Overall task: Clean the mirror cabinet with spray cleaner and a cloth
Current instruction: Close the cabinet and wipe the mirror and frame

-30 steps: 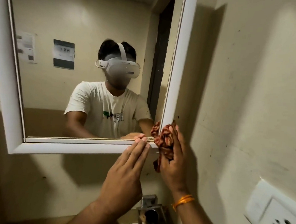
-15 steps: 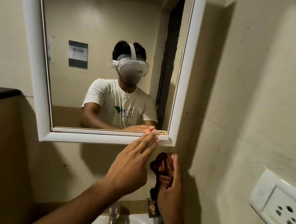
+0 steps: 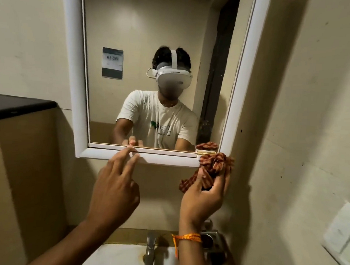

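The cloth [image 3: 214, 169], a reddish-brown checked rag, is bunched up in my right hand [image 3: 203, 196]. I've got it pushed against the lower right corner of the mirror cabinet [image 3: 139, 25], right of centre in the picture. My fingers [image 3: 222, 187] on that side are curled round the wad with the thumb on the near side, clamped tight on it. A loose tail of fabric hangs out to the left of my palm. The top of the bundle touches the white frame [image 3: 71, 76] where the bottom rail meets the right upright, and its twin shows in the glass just above. An orange thread [image 3: 188, 237] is tied round that wrist.

Over to my left hand [image 3: 114, 192], centre of the picture. There's nothing in it, and the fingers are straight and spread apart, with the two longest fingertips [image 3: 126, 153] up at the bottom rail by the edge of the glass. Whether they press or only brush it, I cannot tell.

In the mirror there's a person in a white T-shirt and a white headset, with a poster [image 3: 112, 63] on the wall behind.

Below my wrists, bottom centre, a metal tap [image 3: 149, 252] stands over a white basin [image 3: 119, 257]. At the lower right there's a white wall socket [image 3: 341, 232]. At the middle left, a dark counter [image 3: 19, 106] juts from the wall.
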Motion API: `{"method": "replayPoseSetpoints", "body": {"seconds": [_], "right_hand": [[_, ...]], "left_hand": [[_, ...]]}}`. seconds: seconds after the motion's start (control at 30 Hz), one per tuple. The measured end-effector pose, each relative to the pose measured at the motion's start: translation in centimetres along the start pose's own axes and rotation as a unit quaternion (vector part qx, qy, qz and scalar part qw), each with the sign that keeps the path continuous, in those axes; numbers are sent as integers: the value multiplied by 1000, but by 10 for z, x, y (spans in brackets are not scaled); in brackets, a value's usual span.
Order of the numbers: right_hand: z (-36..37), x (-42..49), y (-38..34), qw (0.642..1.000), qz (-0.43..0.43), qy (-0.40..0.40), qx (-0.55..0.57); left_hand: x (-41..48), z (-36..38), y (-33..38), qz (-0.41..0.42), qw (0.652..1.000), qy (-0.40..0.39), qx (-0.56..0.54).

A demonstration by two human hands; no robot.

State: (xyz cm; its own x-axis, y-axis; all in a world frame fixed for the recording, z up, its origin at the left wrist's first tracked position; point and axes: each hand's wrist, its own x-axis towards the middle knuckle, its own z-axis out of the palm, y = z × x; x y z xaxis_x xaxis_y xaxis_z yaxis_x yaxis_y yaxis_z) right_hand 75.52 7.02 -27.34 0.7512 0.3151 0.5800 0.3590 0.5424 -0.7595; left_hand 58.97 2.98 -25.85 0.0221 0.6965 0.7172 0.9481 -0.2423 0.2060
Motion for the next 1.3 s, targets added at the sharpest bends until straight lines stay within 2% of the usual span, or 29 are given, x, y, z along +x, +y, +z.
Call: {"method": "replayPoseSetpoints", "body": {"seconds": [0.23,0.33,0.43,0.47,0.5,0.6,0.67,0.8,0.93,1.03,1.17,1.3], "right_hand": [[6,-29,-21,997,70,-37,-9],[5,-51,-31,989,37,-141,-19],[-2,-55,-37,961,-27,-274,6],[-5,-51,-40,956,-49,-290,13],[-7,-45,-42,958,-71,-277,12],[-8,-23,-37,981,-110,-158,-35],[-3,-15,-27,977,-133,-140,-86],[14,-28,-22,957,-175,-172,-158],[29,-51,-27,961,-160,-182,-131],[44,-76,-37,950,-177,-231,-112],[69,-118,-68,908,-217,-341,-111],[90,-139,-85,873,-256,-400,-111]], "left_hand": [[5,-13,-24,-30,999,26,27],[4,-13,-25,-20,999,22,28],[4,-12,-28,-16,999,16,33],[4,-12,-31,-19,999,19,33],[5,-13,-34,-28,999,23,31],[7,-18,-47,-73,996,47,23],[5,-19,-56,-90,994,58,30],[3,-16,-64,-91,994,62,25],[3,-16,-68,-131,988,83,-24],[3,-17,-69,-138,985,84,-66],[0,-29,-75,-122,977,87,-153],[-2,-51,-94,-128,974,40,-182]]}}
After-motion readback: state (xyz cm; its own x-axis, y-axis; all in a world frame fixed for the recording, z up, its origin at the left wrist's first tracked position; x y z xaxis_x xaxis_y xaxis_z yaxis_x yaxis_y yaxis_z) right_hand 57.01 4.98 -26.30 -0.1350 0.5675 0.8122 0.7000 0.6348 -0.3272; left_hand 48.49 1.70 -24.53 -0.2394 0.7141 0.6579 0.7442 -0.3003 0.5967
